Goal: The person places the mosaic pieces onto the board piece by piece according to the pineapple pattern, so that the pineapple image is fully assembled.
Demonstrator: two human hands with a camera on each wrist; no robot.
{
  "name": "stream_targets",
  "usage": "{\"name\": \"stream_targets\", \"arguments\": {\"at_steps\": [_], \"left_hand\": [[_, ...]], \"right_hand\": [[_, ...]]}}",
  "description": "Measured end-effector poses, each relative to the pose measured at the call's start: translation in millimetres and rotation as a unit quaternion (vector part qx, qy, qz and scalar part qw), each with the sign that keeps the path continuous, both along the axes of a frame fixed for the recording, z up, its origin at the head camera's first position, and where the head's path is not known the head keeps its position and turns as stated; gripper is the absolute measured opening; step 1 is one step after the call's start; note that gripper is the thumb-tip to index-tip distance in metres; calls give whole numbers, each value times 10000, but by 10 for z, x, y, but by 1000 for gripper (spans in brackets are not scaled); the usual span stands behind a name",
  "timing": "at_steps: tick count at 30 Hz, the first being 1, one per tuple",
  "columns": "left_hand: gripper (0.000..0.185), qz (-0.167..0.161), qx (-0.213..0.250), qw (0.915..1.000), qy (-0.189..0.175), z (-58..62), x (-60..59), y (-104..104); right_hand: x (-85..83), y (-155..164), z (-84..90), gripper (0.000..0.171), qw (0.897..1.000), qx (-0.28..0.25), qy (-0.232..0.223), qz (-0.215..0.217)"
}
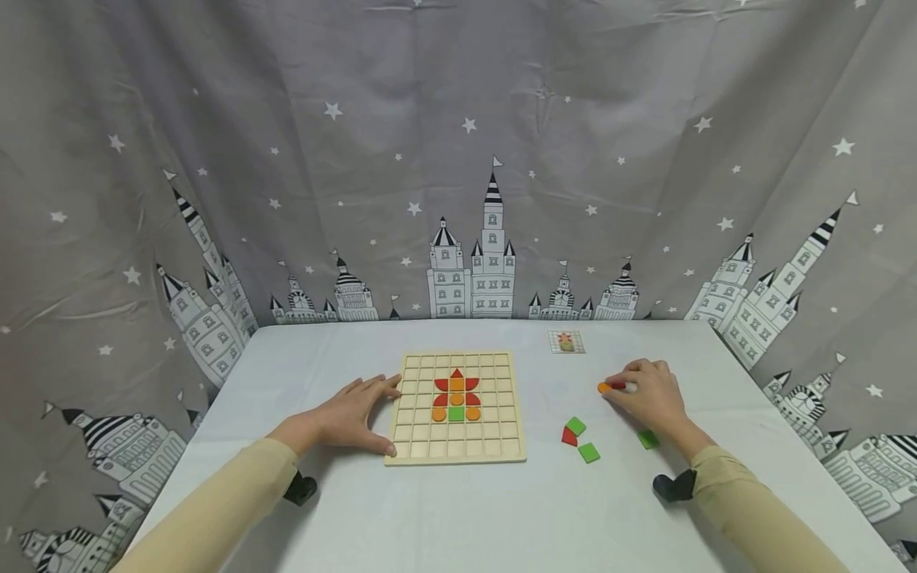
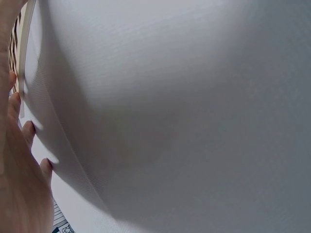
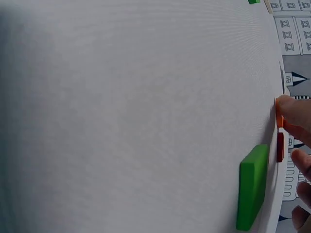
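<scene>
My left hand [image 1: 351,415] rests at the left edge of a pale wooden grid board [image 1: 494,442], thumb at its near corner and fingers spread along the side. On the board, red, orange and green tiles form a figure with a red triangle [image 1: 457,373] on top. To the right, my right hand [image 1: 655,395] pinches an orange round tile [image 1: 603,388] between thumb and forefinger, low over the table. A red tile [image 3: 280,147] lies just beside it, partly under the fingers. A green tile [image 3: 252,189] is close to that hand.
Between board and right hand lie two green tiles, the nearer one [image 1: 589,453] apart, and a red tile [image 1: 569,437]. A small picture card [image 1: 566,341] lies at the back. Behind the white table [image 1: 458,517] hangs a grey castle-print curtain [image 1: 458,95].
</scene>
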State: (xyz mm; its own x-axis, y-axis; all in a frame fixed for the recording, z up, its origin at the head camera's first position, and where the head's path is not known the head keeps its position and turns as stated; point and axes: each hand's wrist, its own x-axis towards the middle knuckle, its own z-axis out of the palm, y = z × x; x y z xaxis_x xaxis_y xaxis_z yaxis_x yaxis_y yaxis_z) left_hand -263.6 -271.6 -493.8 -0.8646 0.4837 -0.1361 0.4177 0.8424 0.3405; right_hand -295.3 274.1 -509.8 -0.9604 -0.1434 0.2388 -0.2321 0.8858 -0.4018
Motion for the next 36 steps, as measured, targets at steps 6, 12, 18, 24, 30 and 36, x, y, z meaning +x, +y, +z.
{"name": "stream_targets", "arguments": {"at_steps": [6, 12, 18, 24, 30, 36], "left_hand": [[107, -33, 44, 10000, 20, 10, -1, 7], [107, -20, 38, 10000, -2, 10, -13, 12], [107, -7, -1, 10000, -10, 24, -6, 15], [107, -22, 22, 10000, 7, 39, -1, 16], [106, -48, 58, 10000, 18, 26, -10, 9], [105, -83, 65, 9999, 25, 30, -8, 6]], "right_hand": [[47, -27, -18, 20, 9998, -154, -75, 141], [132, -37, -31, 22, 9989, -312, -208, 273], [174, -32, -48, 31, 9974, -567, -399, 196], [177, -18, -62, 34, 9946, -814, -623, 127], [174, -27, -62, 35, 9939, -861, -683, 98], [148, -36, -65, 28, 9965, -678, -429, 221]]}}
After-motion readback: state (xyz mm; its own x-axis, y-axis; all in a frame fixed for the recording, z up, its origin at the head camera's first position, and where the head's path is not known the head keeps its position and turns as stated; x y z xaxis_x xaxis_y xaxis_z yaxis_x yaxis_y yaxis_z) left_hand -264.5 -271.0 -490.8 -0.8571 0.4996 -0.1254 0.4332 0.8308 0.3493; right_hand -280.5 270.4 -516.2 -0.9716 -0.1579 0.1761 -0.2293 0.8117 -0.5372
